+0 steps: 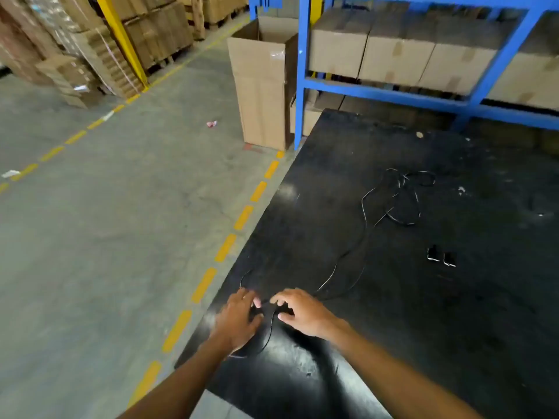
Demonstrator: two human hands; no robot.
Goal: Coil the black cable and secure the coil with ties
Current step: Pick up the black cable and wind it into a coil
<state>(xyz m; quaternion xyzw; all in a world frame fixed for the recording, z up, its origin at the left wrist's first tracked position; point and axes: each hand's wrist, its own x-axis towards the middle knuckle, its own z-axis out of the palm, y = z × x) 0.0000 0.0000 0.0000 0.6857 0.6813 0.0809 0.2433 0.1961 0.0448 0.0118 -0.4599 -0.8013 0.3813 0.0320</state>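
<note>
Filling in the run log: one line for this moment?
stage: coiling begins | left hand and right hand: pinching black cable | cable: mostly loose on black table | ties: none on cable

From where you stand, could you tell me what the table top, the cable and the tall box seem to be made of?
Table top: black, smooth and semi-glossy, going by the glare patches; perhaps laminate or rubber sheet.
Cable: thin, with a glossy black jacket showing light glints, probably plastic.
Box: matte brown corrugated cardboard, open flaps, clear tape strip.

One black cable (364,225), two ties (441,257), two hands (272,316).
</note>
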